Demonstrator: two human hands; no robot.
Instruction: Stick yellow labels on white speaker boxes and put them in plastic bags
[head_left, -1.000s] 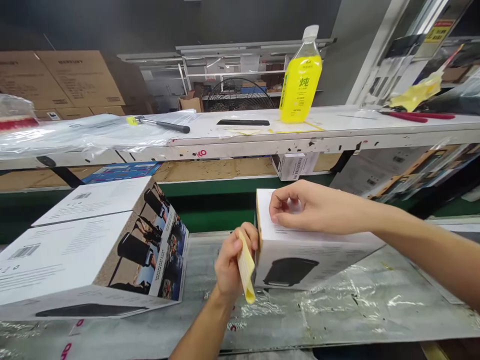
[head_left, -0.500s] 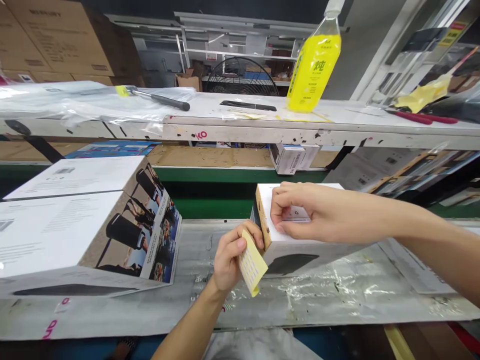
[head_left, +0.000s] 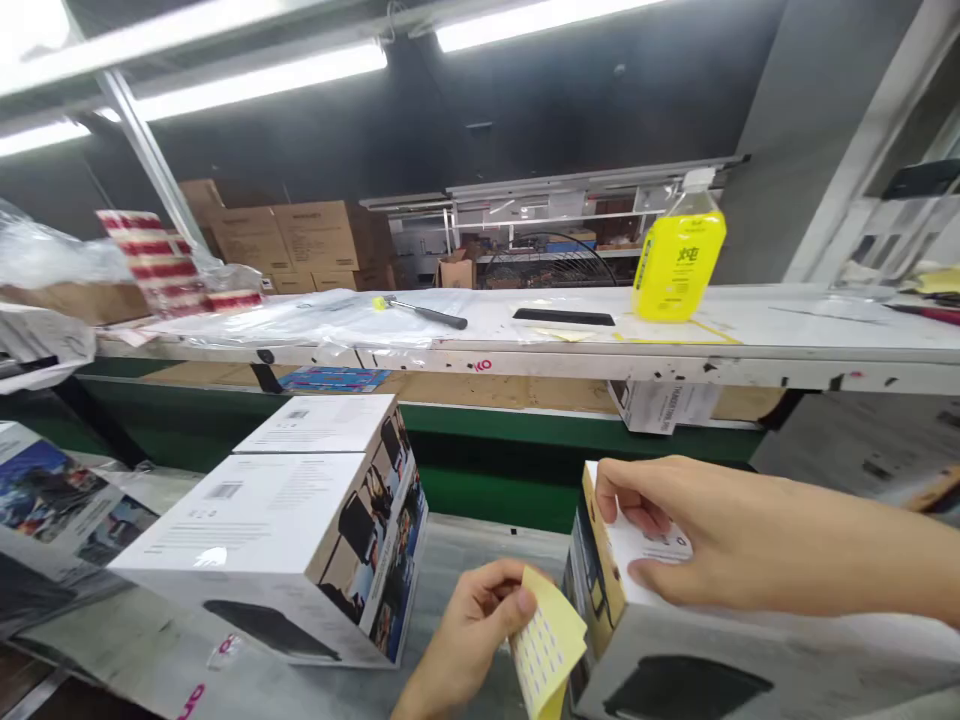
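Sticker sheet [head_left: 545, 640]: matt paper. Printed box [head_left: 750, 645]: smooth cardboard. Bottle [head_left: 679, 268]: clear, glossy plastic.

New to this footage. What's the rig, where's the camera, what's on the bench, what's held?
There's no robot: these are one person's bare hands, filmed by a single head-worn camera looking forward and down. The left hand pinches a yellow sheet printed with rows of small marks. The right hand is at the top of a white box; whether its fingertips touch is unclear. More printed boxes stand to the left on the bench. Behind, a raised shelf holds a bottle of yellow liquid and a black-handled tool.
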